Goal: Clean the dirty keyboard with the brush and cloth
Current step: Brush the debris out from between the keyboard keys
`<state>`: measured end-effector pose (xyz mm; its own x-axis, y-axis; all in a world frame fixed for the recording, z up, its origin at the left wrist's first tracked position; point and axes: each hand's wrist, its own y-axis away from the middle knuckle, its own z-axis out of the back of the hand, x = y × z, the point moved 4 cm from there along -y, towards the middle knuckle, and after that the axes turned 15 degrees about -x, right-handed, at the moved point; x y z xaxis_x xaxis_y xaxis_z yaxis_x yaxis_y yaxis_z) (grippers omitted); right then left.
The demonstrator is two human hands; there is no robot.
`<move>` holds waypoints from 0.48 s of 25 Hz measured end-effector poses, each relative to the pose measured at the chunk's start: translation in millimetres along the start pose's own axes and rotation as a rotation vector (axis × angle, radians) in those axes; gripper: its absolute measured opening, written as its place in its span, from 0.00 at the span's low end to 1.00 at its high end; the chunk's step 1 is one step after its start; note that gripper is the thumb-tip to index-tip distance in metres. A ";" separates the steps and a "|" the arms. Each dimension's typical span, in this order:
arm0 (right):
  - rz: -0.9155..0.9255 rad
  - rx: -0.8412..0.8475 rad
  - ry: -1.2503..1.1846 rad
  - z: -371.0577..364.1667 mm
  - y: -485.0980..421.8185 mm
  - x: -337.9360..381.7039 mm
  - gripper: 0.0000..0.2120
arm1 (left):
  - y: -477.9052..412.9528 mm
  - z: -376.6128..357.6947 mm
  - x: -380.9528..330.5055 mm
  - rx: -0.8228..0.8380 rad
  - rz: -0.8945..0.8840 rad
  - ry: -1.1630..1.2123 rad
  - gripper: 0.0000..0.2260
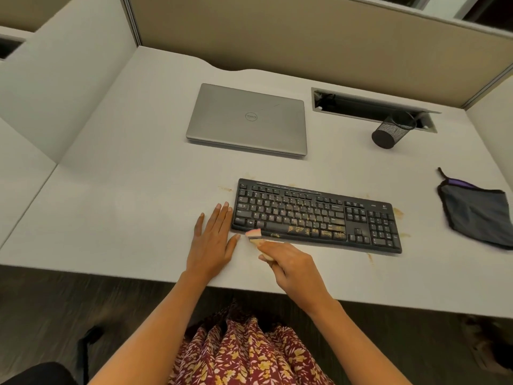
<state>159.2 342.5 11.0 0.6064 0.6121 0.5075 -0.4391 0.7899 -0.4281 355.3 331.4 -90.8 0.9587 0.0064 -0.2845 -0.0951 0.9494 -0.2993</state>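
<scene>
I'm in the brushing step. The black keyboard [316,215] lies on the bench [125,204] in front of me, with tan crumbs [305,230] thick along the bottom key rows around the space bar and a few scattered on the bench around it. My right grip [291,265] is curled round the handle of the small brush [254,235], its pale bristles at the keyboard's front-left corner. My left grip [213,240] lies flat with straight fingers on the bench just beside the keyboard's left end, holding nothing; I can't tell whether it touches. Next I'd judge the bristles must sweep rightward across the crumbed keys. The grey cloth [477,212] waits well apart on the right.
</scene>
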 end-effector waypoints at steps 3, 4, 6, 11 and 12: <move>0.001 -0.026 -0.026 6.2 2.6 1.8 0.14 | 0.0 1.2 -1.6 -0.004 -0.001 0.019 0.29; -0.005 -0.054 -0.028 8.1 1.5 0.5 0.14 | -0.1 1.3 -2.0 -0.004 -0.003 0.024 0.29; -0.031 -0.112 -0.005 10.1 -1.7 -5.7 0.15 | 0.4 1.8 -2.8 -0.011 -0.010 0.022 0.29; -0.096 -0.144 0.077 7.7 3.8 -16.8 0.16 | 1.4 1.4 -4.1 -0.021 -0.040 0.015 0.30; -0.091 -0.139 0.079 8.4 8.3 -15.4 0.15 | 1.2 1.3 -4.8 -0.022 -0.046 0.013 0.30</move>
<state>140.7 339.9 5.9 0.6917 0.5296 0.4910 -0.2876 0.8256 -0.4854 350.9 332.9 -88.7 0.9586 -0.0410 -0.2818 -0.0573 0.9415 -0.3322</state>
